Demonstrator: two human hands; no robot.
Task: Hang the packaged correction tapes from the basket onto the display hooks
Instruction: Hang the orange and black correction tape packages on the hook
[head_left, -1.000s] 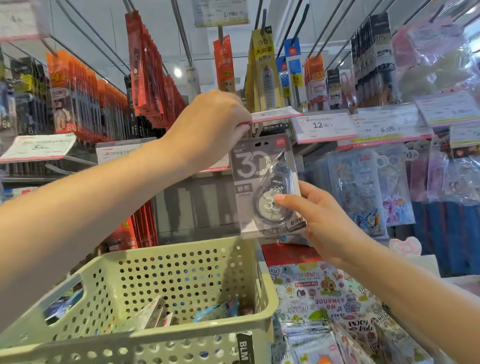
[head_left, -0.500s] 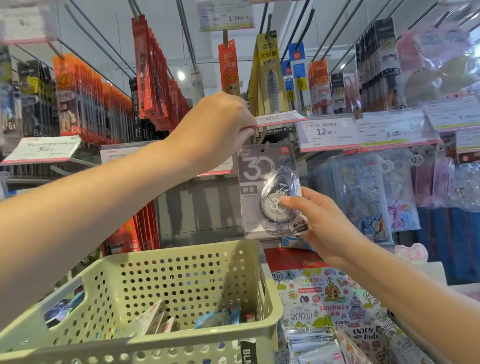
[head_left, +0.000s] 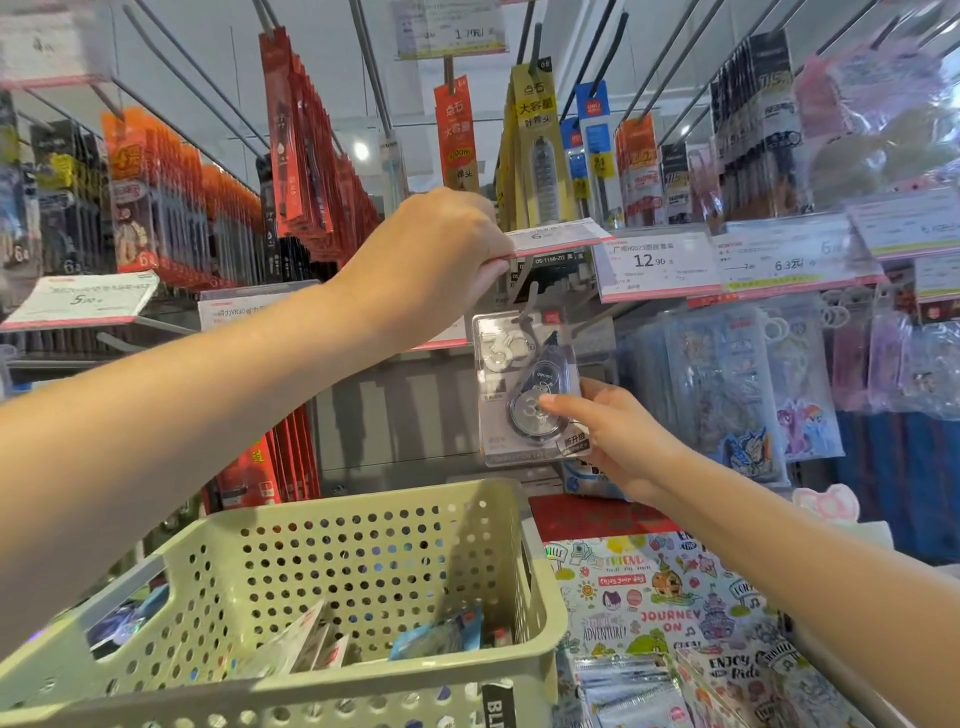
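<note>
My right hand (head_left: 618, 436) pinches a grey packaged correction tape (head_left: 511, 389) by its lower right corner, thumb across the clear blister. The package hangs upright with its top slot at the tip of a grey display hook (head_left: 530, 306). My left hand (head_left: 441, 260) pinches the hook's price tag (head_left: 561, 236) and holds it tilted up above the package. Below, the pale green perforated basket (head_left: 540, 582) holds several more packages (head_left: 311, 644) lying at its bottom.
Rows of red and orange carded pens (head_left: 301, 156) hang from upper hooks on the left; refill cards (head_left: 535, 145) hang in the centre. Price tags (head_left: 660, 262) line the rail to the right, with plastic pouches (head_left: 727, 384) below. Printed notebooks (head_left: 660, 608) lie beside the basket.
My right hand has carried the package up and right, bringing its top slot onto the hook's tip. My left hand keeps the price tag lifted.
</note>
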